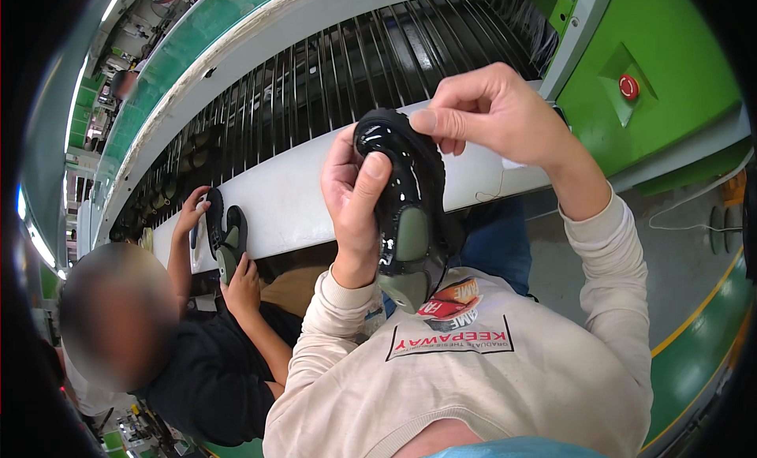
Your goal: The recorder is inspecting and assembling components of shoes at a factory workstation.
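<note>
Head view: a glossy black shoe sole with olive-green rubber patches is held up close in front of the chest, tread side turned toward the camera, between the white ledge of the conveyor and the beige sweatshirt. The left hand is wrapped around the sole's left edge, thumb pressed on the tread near the toe end, so the piece is firmly grasped. The right hand is curled above the toe end, thumb and forefinger pinched together at the tip of the sole; whether something thin is nipped between them cannot be told.

As far as progress can be judged, the piece is in the middle of being handled: it has been lifted clear of the ledge and is not yet set down anywhere (no finished pile can be seen near the hands). What has been completed on this sole is not shown; the tread looks wet or shiny, which may be only its finish.

To the left, another black and olive sole is being held on the ledge by a co-worker's hands. Behind the ledge, the dark slatted belt curves away, and a red round button sits on the green machine housing.
</note>
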`<state>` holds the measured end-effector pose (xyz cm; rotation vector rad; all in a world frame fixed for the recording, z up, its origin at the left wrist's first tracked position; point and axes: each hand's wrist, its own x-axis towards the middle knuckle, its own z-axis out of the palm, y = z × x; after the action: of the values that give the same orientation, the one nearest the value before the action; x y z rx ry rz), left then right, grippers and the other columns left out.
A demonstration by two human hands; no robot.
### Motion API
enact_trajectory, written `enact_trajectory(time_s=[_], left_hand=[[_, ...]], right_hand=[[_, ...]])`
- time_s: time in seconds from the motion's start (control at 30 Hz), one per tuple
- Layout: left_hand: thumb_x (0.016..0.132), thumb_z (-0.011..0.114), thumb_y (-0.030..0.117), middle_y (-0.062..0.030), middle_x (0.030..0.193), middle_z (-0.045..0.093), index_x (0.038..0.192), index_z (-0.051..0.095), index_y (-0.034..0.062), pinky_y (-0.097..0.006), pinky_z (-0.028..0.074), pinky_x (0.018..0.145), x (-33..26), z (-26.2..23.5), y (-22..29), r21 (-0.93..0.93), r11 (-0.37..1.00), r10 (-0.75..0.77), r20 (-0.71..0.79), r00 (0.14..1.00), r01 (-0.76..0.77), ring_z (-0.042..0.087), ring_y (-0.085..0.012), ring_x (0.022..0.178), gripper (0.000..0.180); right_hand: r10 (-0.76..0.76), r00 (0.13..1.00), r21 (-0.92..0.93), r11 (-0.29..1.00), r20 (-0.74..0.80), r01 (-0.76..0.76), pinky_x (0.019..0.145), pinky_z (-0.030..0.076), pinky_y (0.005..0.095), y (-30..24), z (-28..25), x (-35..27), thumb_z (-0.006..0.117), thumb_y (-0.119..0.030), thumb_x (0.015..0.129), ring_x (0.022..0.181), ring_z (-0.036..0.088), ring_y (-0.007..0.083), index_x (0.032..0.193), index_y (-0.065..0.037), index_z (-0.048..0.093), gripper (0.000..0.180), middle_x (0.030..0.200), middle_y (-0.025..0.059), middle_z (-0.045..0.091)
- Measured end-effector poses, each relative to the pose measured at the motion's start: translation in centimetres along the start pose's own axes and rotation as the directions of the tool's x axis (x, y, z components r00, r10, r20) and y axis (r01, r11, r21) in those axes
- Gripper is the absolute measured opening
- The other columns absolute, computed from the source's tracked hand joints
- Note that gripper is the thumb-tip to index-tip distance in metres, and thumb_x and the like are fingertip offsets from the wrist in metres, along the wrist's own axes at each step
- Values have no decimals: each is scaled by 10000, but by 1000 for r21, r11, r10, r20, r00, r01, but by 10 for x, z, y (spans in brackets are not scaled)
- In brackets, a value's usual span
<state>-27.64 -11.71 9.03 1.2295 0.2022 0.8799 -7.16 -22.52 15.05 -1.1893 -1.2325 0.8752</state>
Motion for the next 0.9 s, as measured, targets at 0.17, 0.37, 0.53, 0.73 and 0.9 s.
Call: enact_trajectory(time_s=[0.17,0.37,0.53,0.73,0.9], left_hand=[[1008,801,293,-94,1160,733,1370,610,-48,-271,564,910,3,9,3,8,1000,-3,1,1000,3,702,-127,996,533],[997,818,228,-94,1180,738,1363,618,-37,-280,567,927,2,2,-3,60,997,55,-5,998,-54,703,-125,999,494],[1006,827,160,-75,1107,729,1219,596,12,-285,572,913,19,-28,8,-53,977,196,-170,966,-207,696,-118,979,347],[977,860,101,-69,1093,728,1194,571,24,-266,558,889,27,-3,24,-29,956,277,-250,928,-293,680,-103,966,370],[943,858,60,-266,1222,755,1549,376,18,-392,636,985,33,2,66,129,950,279,66,958,-286,783,-292,1133,775]], right_hand=[[-12,1000,-126,992,22,14,597,505,236,-9,-3,5,854,-305,995,637,640,63,871,-35,811,301,700,9,702],[12,1000,-5,1000,-15,-12,670,532,252,31,-4,-11,834,-164,1006,744,670,90,990,-13,806,155,842,15,722],[-438,899,-507,780,-24,367,1111,486,458,45,27,-69,975,-595,725,1281,616,324,1462,-44,682,966,1366,158,624],[-771,628,-836,408,-102,366,1058,463,574,73,77,-69,951,-504,803,1228,591,395,1410,-82,676,789,1349,160,626],[-788,608,-829,400,-94,391,984,507,527,65,72,-71,963,-364,810,1140,612,381,1427,-45,666,755,1320,167,646]])
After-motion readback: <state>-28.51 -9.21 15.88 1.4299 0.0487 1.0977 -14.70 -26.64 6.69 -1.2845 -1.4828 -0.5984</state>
